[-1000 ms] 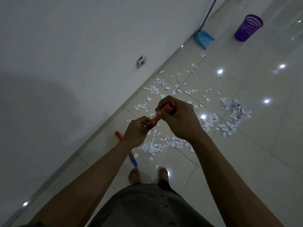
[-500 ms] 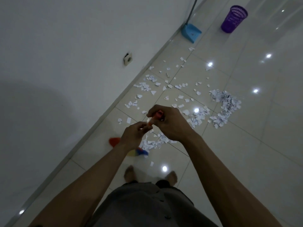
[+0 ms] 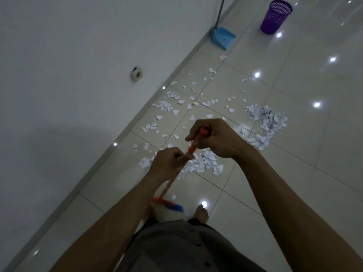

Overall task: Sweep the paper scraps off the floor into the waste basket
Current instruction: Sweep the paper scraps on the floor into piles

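On my remote feed, the person is wearing a grey button-front shirt (image 3: 167, 252), going barefoot, forearms uncovered.

A dim, bluish-grey scene is shown. White glare spots are scattered over the glossy floor (image 3: 294, 193) toward two o'clock. A soft shadow is cast on the wall (image 3: 59, 55) at nine o'clock. The broom head (image 3: 170, 205) is motion-blurred.
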